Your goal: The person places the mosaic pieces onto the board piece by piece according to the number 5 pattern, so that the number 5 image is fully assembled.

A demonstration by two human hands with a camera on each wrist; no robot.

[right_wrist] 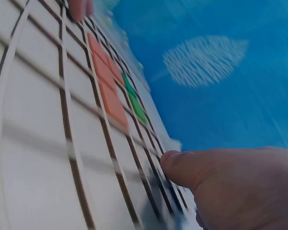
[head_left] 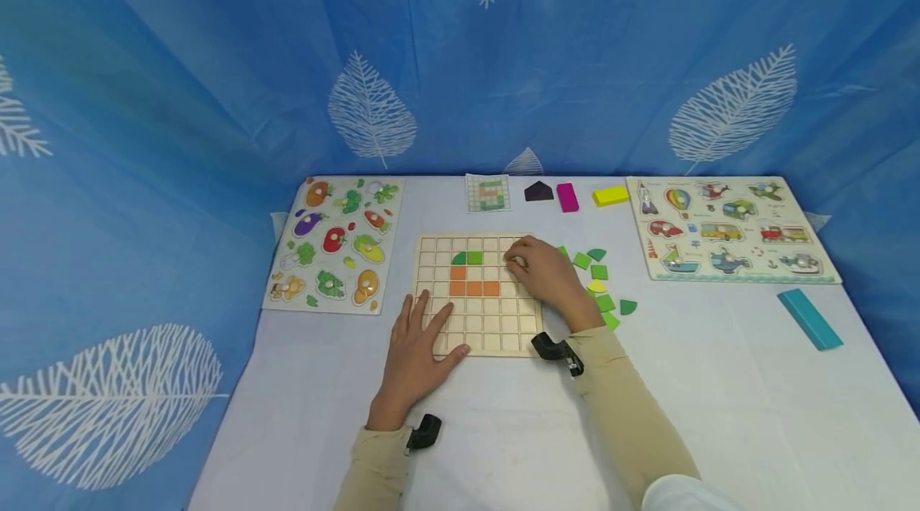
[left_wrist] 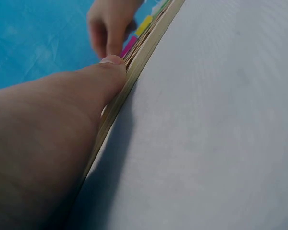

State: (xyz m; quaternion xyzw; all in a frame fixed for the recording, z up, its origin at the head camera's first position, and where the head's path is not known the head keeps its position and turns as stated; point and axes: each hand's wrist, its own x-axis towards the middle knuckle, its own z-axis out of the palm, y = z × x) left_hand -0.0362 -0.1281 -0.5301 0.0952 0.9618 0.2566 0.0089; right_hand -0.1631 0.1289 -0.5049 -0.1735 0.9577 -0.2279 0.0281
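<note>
**Tile placement on grid board: hand positions and handling notes**

Nearest the head camera: left hand, fingers straight and spread, pressed flat on the near left corner of the grid board; thumb lying along the near edge. Board set mid-table on the white cloth, between the vegetable puzzle and the vehicle puzzle.

Right hand resting over the far right cells, fingers curled downward. Possibly pinching a tile; fingertips hidden from the head view and blurred in the wrist view, so cannot tell.

Already seated: green tiles in the second row, orange tiles below them in an L shape.

Loose green pieces scattered just beside the right edge of the board. Pattern card lying beyond the far edge.

Recommended practice:
- Keep flat pressure on the near corner to stop the board sliding.
- Check the target cell against the pattern card before lowering.
- Lower any tile square to the cell walls; avoid nudging seated neighbours.
</note>
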